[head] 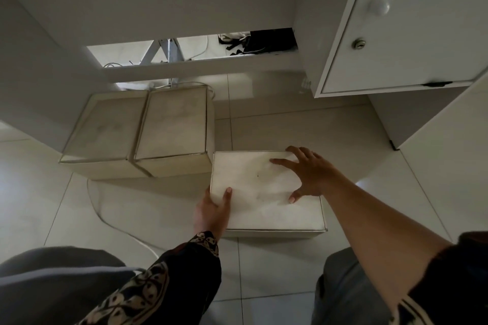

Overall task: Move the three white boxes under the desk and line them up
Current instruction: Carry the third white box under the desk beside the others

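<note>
Under the desk, two boxes (140, 129) sit aligned at 10 o'clock; the third box (264, 192) remains outside, left hand (212, 211) gripping its corner, right hand (309, 174) spread flat on top.

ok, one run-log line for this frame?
stage: third box not yet in line | left hand grips its near-left corner | right hand flat on lid | two boxes side by side under desk

A pale tiled floor (303, 124) fills the scene, with a thin white cable (105, 219) curling across it at near left. At far right hangs a white cabinet door (412, 42) bearing a round knob (379, 6) and a small metal lock (359, 43). Through a far gap show metal legs (169, 50) and dark clutter (264, 41).
</note>
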